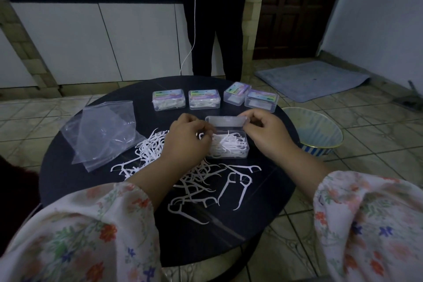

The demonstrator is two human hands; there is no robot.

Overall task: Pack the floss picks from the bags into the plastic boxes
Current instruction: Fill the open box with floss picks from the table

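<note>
An open clear plastic box (pixel 229 146), partly filled with white floss picks, stands at the middle of the round black table (pixel 263 213). Its lid (pixel 225 121) is raised at the back. My right hand (pixel 265 130) pinches the lid's right corner. My left hand (pixel 187 139) is at the box's left edge with curled fingers pinching a floss pick. Loose floss picks (pixel 201 190) lie scattered in front of and left of the box. Empty clear bags (pixel 100 133) lie at the left.
Several labelled plastic boxes stand in a row at the back, two (pixel 169 99) (pixel 204 99) holding picks and two (pixel 237 93) (pixel 261 100) at the right. A person in dark trousers (pixel 215 30) stands behind the table. A bowl-like basket (pixel 315 130) sits on the floor at the right.
</note>
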